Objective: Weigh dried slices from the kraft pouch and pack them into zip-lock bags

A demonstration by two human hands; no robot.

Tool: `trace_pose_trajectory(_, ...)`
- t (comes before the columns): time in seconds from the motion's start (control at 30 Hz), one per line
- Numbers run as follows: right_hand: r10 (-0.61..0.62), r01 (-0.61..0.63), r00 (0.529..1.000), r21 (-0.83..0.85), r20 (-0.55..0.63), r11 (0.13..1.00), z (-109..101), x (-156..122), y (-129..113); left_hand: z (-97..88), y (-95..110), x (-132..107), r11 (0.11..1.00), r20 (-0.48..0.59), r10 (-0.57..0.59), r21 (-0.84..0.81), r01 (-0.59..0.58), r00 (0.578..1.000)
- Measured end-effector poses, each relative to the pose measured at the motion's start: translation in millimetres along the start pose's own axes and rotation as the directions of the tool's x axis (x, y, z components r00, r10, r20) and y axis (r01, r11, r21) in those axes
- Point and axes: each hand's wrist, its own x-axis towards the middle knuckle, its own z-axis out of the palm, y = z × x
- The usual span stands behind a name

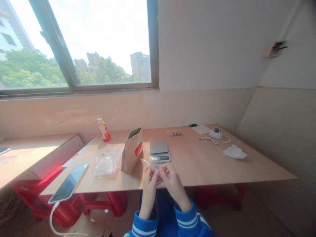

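Both of my hands are together at the table's near edge, pinching a small clear plastic bag (150,164). My left hand (151,180) grips it from the left; my right hand (170,176) has thumb and fingers closed at its right end. What the bag contains, if anything, is hidden by my fingers. Just beyond stands a kitchen scale (159,151) with a bare metal plate. A brown paper pouch (132,151) with a red label stands upright, its top open, to the left of the scale. Farther left lies a pile of clear plastic bags (108,163).
A plugged-in phone (69,184) lies at the left edge, near a drink bottle (103,130). At the back is a small bag of brownish pieces (175,133). On the right are a white corded device (216,133), a paper sheet (201,129), a green-handled tool (193,125) and crumpled tissue (234,152).
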Motion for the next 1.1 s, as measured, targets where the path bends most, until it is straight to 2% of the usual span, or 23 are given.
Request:
trace_pose_trajectory(0.17, 0.034, -0.040, 0.994, 0.055, 0.107, 0.998, -4.2, -2.3, -2.8, -3.3, -1.5, -2.9, 1.000, -0.008, 0.020, 0.007, -0.020, 1.000)
trace_pose_trajectory(0.3, 0.011, -0.022, 0.986, 0.063, 0.168, 0.998, -4.2, -2.7, -4.6, -5.6, -2.7, -3.0, 0.995, -0.071, 0.095, 0.039, -0.092, 0.993)
trace_pose_trajectory(0.4, 0.016, -0.024, 0.985, 0.046, 0.169, 0.999, -1.6, -3.8, -7.6, -6.1, -2.9, -1.8, 0.989, -0.092, 0.134, 0.068, -0.128, 0.987)
trace_pose_trajectory(0.63, 0.068, -0.093, 0.987, 0.171, 0.147, 0.981, -4.0, -5.3, -8.3, -14.4, -5.6, 0.9, 0.973, -0.013, 0.146, 0.183, -0.142, 0.989)
trace_pose_trajectory(0.87, 0.126, -0.124, 0.992, 0.181, 0.001, 0.976, 7.0, -7.1, 1.6, -13.4, -4.6, -4.6, 0.951, -0.001, 0.122, 0.288, -0.116, 0.993)
trace_pose_trajectory(0.93, 0.149, -0.129, 0.983, 0.184, -0.103, 0.974, 8.7, -6.4, 5.6, -12.3, -2.6, -9.2, 0.947, 0.016, 0.129, 0.295, -0.128, 0.991)
trace_pose_trajectory(1.03, 0.219, -0.145, 0.914, 0.230, -0.342, 0.962, 0.7, -1.6, 13.9, -13.9, -3.3, -15.0, 0.939, 0.132, 0.067, 0.326, -0.107, 0.989)
trace_pose_trajectory(1.1, 0.261, -0.151, 0.882, 0.290, -0.393, 0.945, -9.7, 2.6, 19.8, -17.5, -6.7, -14.0, 0.936, 0.198, 0.001, 0.344, -0.070, 0.980)
